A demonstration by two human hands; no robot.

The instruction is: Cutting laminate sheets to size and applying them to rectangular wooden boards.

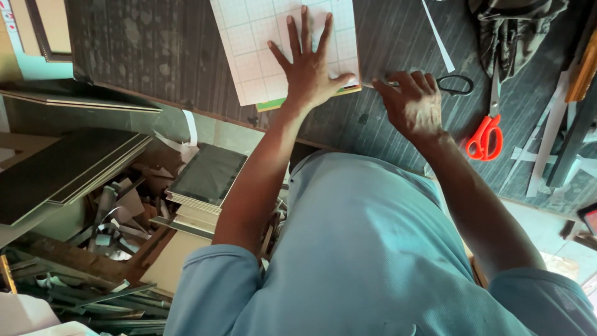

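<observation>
My left hand (308,65) lies flat with fingers spread on a white gridded sheet (249,43). The sheet covers a thin board whose green edge (273,104) shows at its near side, on a dark ribbed tabletop (155,50). My right hand (410,102) is curled at the sheet's right near corner. Its fingers close on a small thin tool (380,83) whose tip touches the sheet's edge. A black loop handle (455,84) sticks out just right of that hand. The tool's blade is hidden by the fingers.
Orange-handled scissors (488,134) lie right of my right hand, among white strips (547,143). A camouflage cloth (516,31) sits at the far right. Below the table's left edge are stacked dark boards (68,168), a small pile of panels (208,180) and scrap offcuts (112,218).
</observation>
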